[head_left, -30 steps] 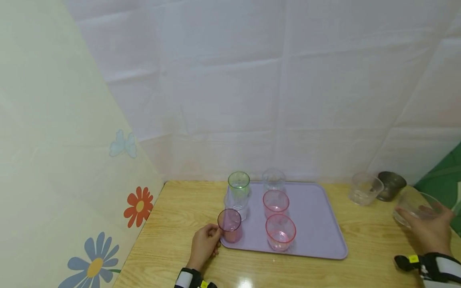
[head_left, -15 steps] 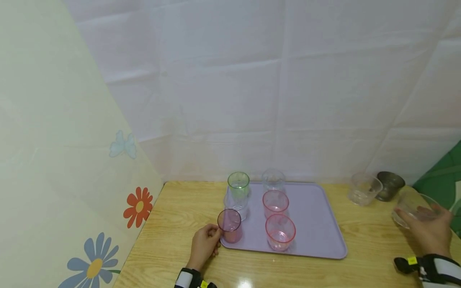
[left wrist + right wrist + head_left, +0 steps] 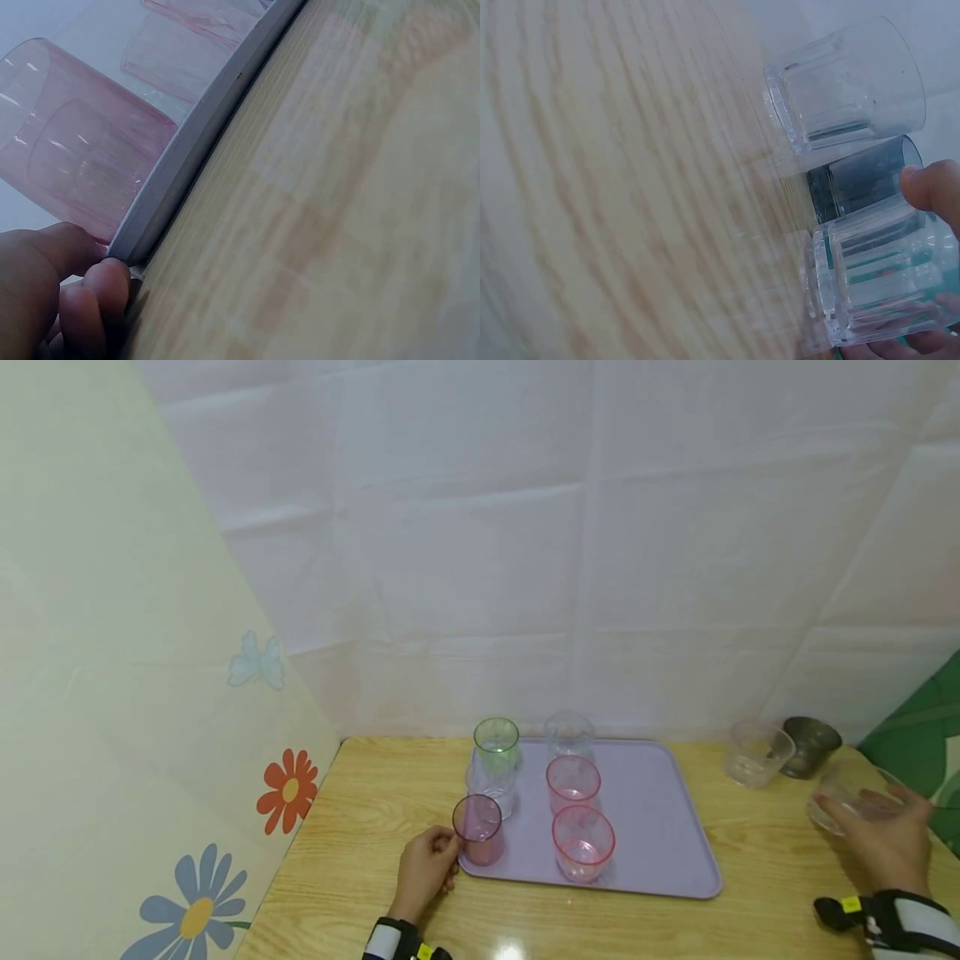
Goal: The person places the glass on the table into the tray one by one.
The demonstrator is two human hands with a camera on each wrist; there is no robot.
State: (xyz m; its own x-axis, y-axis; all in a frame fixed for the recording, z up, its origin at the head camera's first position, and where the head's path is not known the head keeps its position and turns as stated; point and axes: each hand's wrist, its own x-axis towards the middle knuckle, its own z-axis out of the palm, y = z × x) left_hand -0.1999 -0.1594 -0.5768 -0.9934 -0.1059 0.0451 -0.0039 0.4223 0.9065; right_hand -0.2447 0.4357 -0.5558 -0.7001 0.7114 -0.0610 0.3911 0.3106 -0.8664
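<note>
At the front left corner of the lilac tray (image 3: 660, 835), my left hand (image 3: 426, 870) pinches the rim, thumb above and fingers curled below, as the left wrist view shows. A purple-tinted cup (image 3: 480, 843) stands on the tray right beside that thumb. Far to the right, my right hand (image 3: 891, 845) grips a clear cup (image 3: 877, 274) from the side, thumb on one wall and fingers on the other. Whether its base touches the table, I cannot tell. Close behind it stand a smoky grey cup (image 3: 812, 748) and another clear cup (image 3: 752, 762).
On the tray also stand a green cup (image 3: 497, 745), a clear cup (image 3: 491, 787) behind the purple one, another clear cup (image 3: 568, 737) at the back, and two pink-rimmed cups, one (image 3: 573, 785) behind the other (image 3: 583, 847). A white cloth (image 3: 465, 568) hangs behind the table.
My right hand has shifted slightly left with the clear cup in its grip. The left hand stays at the tray's corner, and the cups on the tray keep their places.
</note>
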